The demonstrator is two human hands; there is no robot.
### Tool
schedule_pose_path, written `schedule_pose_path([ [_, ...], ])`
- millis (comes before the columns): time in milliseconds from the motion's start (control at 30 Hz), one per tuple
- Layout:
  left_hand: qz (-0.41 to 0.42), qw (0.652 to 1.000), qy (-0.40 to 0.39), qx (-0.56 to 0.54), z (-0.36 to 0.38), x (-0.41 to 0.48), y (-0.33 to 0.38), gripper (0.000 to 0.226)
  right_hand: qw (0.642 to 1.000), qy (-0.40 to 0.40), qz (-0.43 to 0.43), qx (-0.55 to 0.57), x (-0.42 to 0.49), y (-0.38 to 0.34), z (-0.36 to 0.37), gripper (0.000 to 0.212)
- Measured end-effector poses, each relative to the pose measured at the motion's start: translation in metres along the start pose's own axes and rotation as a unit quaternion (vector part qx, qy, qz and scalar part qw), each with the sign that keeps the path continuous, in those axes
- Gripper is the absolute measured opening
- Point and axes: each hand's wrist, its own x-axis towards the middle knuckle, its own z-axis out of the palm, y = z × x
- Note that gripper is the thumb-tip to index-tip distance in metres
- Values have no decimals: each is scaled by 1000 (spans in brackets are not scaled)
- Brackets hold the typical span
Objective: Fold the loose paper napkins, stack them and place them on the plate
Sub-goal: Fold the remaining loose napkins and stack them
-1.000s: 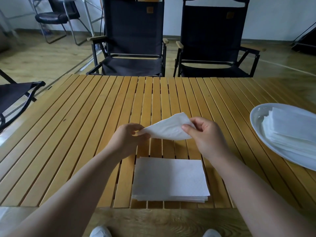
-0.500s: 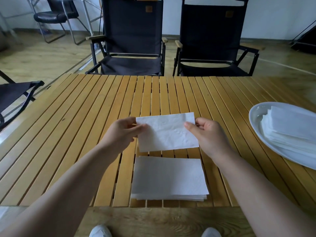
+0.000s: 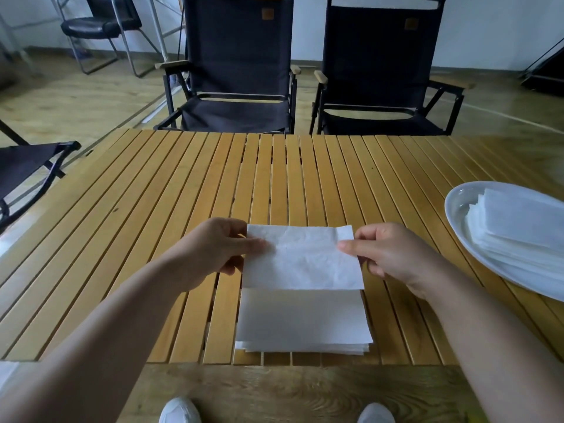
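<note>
The plate (image 3: 455, 209) and its napkins (image 3: 518, 227) run past the right edge.

The person's left hand (image 3: 213, 251) and right hand (image 3: 393, 257) were bare, as were both forearms as far as they showed. Below the near edge of the slatted wooden table (image 3: 183, 209), two rounded white toes showed: the left shoe (image 3: 180, 410) and the right shoe (image 3: 375, 413), plain and smooth on top.

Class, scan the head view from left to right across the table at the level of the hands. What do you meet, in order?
left hand → held napkin → right hand → white plate
</note>
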Motion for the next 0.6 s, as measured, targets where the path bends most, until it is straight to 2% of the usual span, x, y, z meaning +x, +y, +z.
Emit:
schedule_pose_path([
  [300, -73, 991, -86, 74, -2, -7, -2, 19, 984, -114, 70, -121, -7, -4, -2, 29],
  [467, -103, 979, -140, 104, -1, -7, -1, 22, 971, -153, 98, -155, -9, -7, -1, 26],
  [600, -113, 976, -148, 114, 1, -5, -2, 24, 965, -168, 111, -166, -8, -7, -2, 24],
])
